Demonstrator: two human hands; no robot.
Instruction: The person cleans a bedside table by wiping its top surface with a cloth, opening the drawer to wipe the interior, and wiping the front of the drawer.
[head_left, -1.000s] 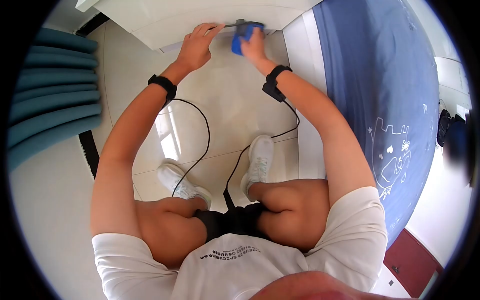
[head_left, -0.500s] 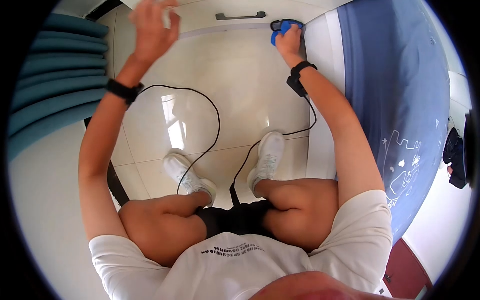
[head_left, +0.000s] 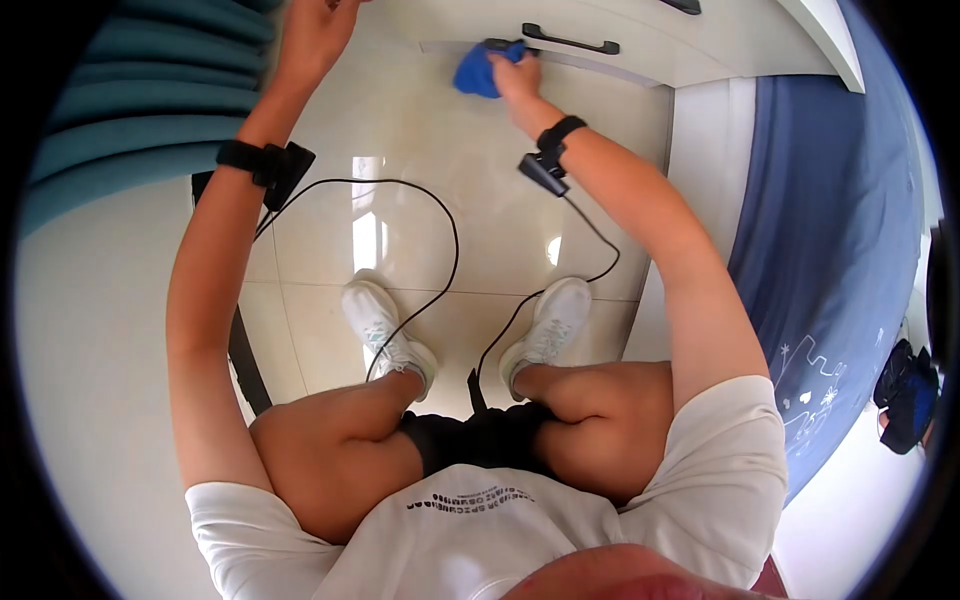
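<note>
My right hand [head_left: 518, 82] is closed on a soft blue cloth [head_left: 478, 74], low against the front of a white drawer unit. A dark piece [head_left: 498, 44] shows behind the cloth; its kind is unclear. The hand is left of the black drawer handle [head_left: 570, 40]. My left hand [head_left: 315, 38] is raised at the top edge of the view beside the teal curtain [head_left: 150, 110]. Its fingers are mostly cut off, so its grip is hidden. Each wrist wears a black strap with a small device and a cable.
Glossy tiles [head_left: 420, 240] cover the floor between my white shoes [head_left: 380, 320]. A black cable [head_left: 456, 240] loops across them. On the right stands a bed with a blue cover [head_left: 800, 230]. The drawer unit [head_left: 720, 50] spans the top.
My right hand has moved the blue cloth left along the drawer front, from right of the handle to left of it. The view has shifted right, and my left hand is now mostly out of frame.
</note>
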